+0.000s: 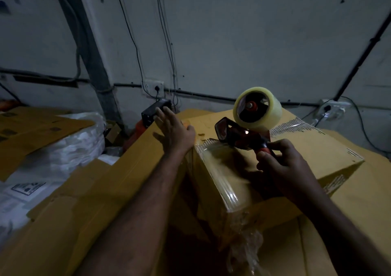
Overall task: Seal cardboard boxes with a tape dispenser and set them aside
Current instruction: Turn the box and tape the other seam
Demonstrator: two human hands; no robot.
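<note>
Box: a brown cardboard box [306,146] sits tilted on a heap of other brown cardboard, right of centre, its near-left corner towards the camera.
Tape on box: a shiny clear strip [218,170] runs over the top at the left end and down the near side.
Tape dispenser: a red and black tape dispenser [239,136] is held just above the box's left end, its front pointing left and its clear tape roll [257,108] standing up behind.
Right hand: the right hand [281,165] has its grip clamped on the dispenser's handle, fingers and thumb curled round it.
Left hand: the left hand [175,130] reaches past the box's far-left corner, palm down, grip apart with straight, spread fingers; whether it presses on the cardboard cannot be told.
Beneath: large flat cardboard sheets [95,187] lie under the left forearm.
Left side: more flattened cardboard [31,127] rests on white plastic bags [69,144].
Near foreground: crumpled clear film [245,250] hangs below the box.
Back: a black device [154,111] stands by the wall, below a wall socket [155,87] with cables.
</note>
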